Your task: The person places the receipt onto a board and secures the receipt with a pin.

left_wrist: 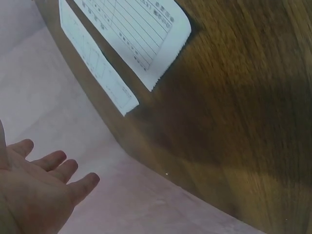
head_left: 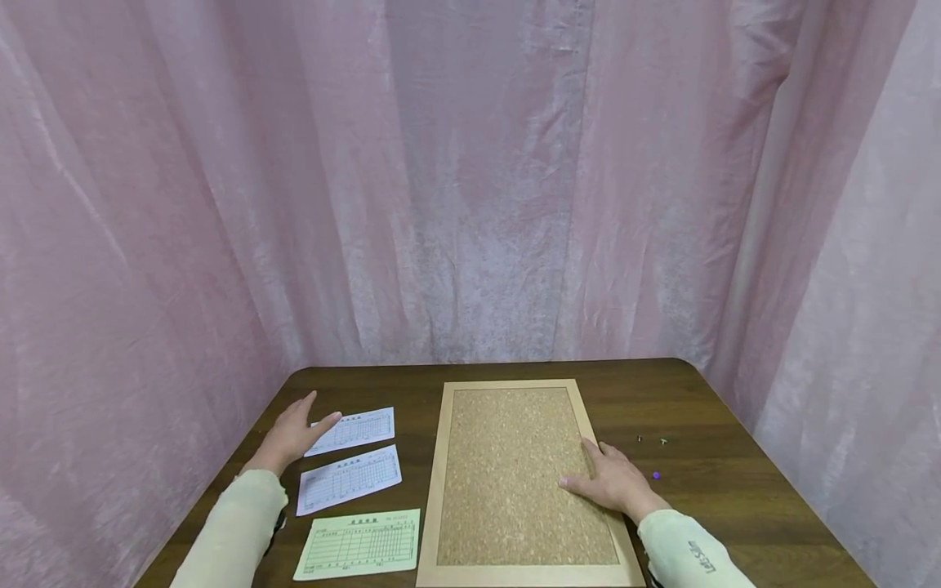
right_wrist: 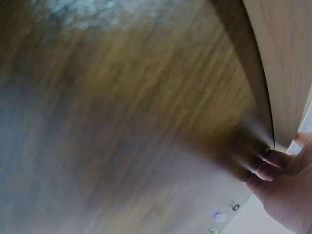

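1. In the middle of the table [head_left: 735,490], cork board [head_left: 525,474] lying flat, long sides running away from the near edge, wooden frame [head_left: 437,490] all round.
2. Across the board's right side, right hand [head_left: 616,483]: thumb over the cork, fingers [right_wrist: 268,170] at the outer side of the frame, thumb and fingers apart. By the look of it, a steadying or squaring touch.
3. To do this well, keep the pressure even along the frame and off the cork; nudge gently, without twisting or lifting.
4. Mind the loose purple pin [head_left: 656,475], near metal pin [head_left: 664,442] and far metal pin [head_left: 639,439] to the right: easily swept aside by knuckles or sleeve [head_left: 694,549].
5. Beside the far pale slip [head_left: 360,429], left hand [head_left: 291,434], fingers straight and spread, nothing held. Keep clear of the near pale slip [head_left: 349,480] and green slip [head_left: 358,545] as well, to avoid creasing.
6. Hidden: far pale slip's left end, behind the left hand; stretch of frame under the right hand. Firmness of that touch: cannot tell.
7. Hard to make out: small print on all the paper; metal pins' exact shape. No board in the left wrist view.
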A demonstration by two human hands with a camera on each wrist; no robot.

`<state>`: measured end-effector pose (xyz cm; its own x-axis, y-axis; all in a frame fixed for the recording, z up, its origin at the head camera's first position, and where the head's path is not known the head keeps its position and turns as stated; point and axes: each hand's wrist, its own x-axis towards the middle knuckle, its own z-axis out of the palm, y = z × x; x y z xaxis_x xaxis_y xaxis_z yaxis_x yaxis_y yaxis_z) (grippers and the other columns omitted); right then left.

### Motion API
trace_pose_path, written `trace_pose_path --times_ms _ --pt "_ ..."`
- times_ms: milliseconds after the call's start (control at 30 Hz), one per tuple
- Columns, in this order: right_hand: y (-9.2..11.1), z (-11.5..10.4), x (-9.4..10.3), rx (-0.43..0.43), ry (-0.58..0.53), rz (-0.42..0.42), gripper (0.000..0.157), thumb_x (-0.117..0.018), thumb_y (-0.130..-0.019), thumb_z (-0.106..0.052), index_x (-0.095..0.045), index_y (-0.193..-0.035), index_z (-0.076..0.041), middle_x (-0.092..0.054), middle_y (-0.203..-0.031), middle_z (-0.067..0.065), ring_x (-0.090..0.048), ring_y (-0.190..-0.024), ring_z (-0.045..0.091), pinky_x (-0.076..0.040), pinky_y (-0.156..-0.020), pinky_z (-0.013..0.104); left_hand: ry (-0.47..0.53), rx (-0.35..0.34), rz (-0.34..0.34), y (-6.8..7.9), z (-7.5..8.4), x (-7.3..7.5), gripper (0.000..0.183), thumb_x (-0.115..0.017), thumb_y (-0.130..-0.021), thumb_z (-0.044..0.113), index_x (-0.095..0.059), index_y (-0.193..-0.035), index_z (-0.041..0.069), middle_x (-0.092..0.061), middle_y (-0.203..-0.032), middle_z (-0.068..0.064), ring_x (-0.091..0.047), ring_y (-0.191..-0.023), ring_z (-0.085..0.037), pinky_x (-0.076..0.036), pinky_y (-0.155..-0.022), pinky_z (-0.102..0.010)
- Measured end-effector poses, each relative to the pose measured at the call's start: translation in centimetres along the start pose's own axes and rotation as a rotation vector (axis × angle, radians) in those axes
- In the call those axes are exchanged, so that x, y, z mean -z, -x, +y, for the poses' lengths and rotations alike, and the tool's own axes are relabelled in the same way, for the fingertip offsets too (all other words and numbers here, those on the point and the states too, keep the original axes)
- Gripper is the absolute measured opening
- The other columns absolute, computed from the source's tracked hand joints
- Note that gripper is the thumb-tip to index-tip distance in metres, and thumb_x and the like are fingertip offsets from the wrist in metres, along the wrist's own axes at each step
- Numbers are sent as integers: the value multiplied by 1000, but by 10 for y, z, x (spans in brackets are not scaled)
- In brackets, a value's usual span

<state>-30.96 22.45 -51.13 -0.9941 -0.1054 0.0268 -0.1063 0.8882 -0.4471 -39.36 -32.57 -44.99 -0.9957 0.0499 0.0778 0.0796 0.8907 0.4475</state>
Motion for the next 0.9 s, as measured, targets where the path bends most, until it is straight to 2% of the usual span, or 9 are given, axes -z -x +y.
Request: trace_pose_path --times_ms 267,500,900 --pt "1 0 1 -9 -4 -12 99 -65 -83 -68 -38 -151 -1 -37 -143 40 -36 -131 58 -34 -100 69 56 8 -39 1 -16 4 101 -53 -94 64 -14 -155 -6 -17 -154 -38 -16 -140 -57 -19 -109 -69" --pt "0 -1 1 -19 2 -19 100 -65 -82 -69 -38 -151 -3 -36 -144 39 -36 -131 57 -33 -100 69 93 42 -43 5 -32 7 110 -56 -89 70 -11 -156 -5 -16 -155 -38 -17 -140 -57 -23 -107 -69" --pt "-1 -1 0 -36 -12 -44 100 -63 -83 -71 -35 -153 -4 -34 -147 37 -33 -134 56 -32 -101 69 217 120 -54 3 -50 -1 111 -65 -88 63 -8 -156 -4 -13 -156 -36 -20 -138 -58 -27 -105 -69"
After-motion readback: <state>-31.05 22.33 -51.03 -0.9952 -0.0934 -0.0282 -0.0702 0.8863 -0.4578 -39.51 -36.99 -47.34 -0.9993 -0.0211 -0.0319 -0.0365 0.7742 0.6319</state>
